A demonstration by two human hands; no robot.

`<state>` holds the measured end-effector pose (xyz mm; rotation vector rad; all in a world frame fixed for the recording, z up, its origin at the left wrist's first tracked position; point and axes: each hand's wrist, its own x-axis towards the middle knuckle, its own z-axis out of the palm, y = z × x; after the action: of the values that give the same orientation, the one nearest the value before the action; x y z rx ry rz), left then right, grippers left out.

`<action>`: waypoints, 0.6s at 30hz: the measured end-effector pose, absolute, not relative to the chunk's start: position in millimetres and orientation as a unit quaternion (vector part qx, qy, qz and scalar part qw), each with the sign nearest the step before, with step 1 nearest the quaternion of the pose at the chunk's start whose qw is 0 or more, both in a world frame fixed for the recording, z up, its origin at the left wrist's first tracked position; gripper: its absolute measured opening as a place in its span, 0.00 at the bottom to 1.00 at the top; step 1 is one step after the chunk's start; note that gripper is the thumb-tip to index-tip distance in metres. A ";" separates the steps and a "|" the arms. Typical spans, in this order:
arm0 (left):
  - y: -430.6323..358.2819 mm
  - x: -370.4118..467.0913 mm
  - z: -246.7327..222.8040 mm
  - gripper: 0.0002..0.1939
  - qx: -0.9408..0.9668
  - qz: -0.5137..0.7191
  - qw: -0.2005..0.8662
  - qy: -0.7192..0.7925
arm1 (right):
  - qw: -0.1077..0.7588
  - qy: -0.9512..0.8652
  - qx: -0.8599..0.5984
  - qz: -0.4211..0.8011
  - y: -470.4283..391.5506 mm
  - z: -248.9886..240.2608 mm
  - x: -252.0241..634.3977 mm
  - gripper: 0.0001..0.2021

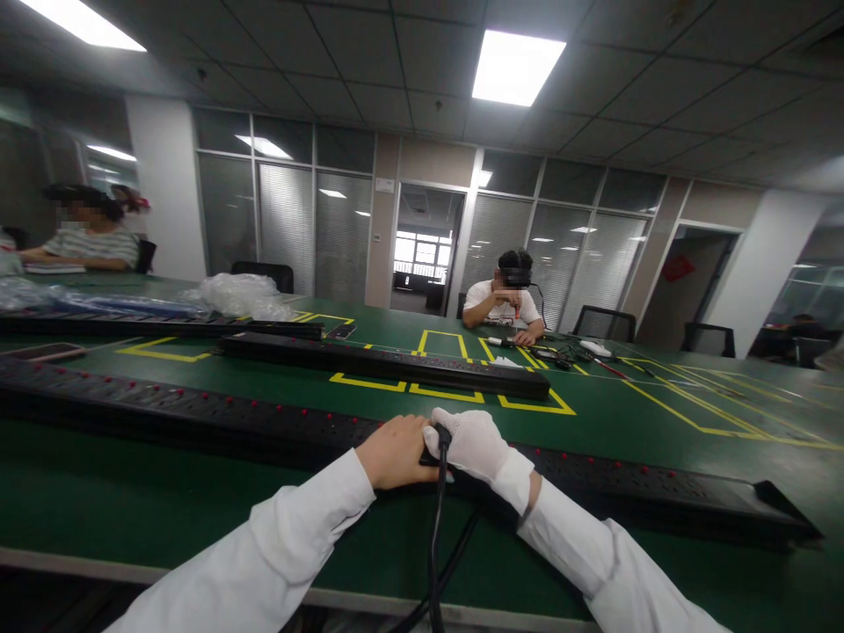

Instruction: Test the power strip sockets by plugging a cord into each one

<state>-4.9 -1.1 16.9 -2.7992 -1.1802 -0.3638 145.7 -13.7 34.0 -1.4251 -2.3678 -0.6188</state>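
Observation:
A long black power strip (264, 411) with red dots along its top lies across the table in front of me. My left hand (397, 450), bare, grips this strip near its middle, the fingers over the top and the thumb along the near side. Right beside it, my right hand (469, 441), in a white knit glove, is closed around a black power plug (444, 433) at the strip's upper face. From the plug a black cord (433, 536) hangs down over the near table edge. The plug's front end is hidden, so I cannot tell how deep it sits.
Another black power strip (389, 359) lies farther back on the green table (369, 527), among yellow tape outlines. Clear plastic wrapping (241, 294) and a phone (46, 352) are at the left. A person (505, 299) sits opposite near cables; another person (92, 233) sits far left.

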 end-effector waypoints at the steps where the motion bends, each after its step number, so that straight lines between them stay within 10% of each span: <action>1: -1.6 -4.7 17.3 0.32 -0.914 -0.117 0.043 -0.386 | 0.157 -0.827 -0.497 -0.212 -13.6 33.7 145.9 0.15; 18: -0.3 -4.8 12.4 0.26 -0.908 -0.124 0.061 -0.397 | 0.160 -0.834 -0.486 -0.207 -22.1 33.0 151.7 0.14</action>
<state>-4.8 -0.3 12.4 -2.7464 -1.1998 -0.3740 151.7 -22.1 33.0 -1.3891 -2.3828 -0.5921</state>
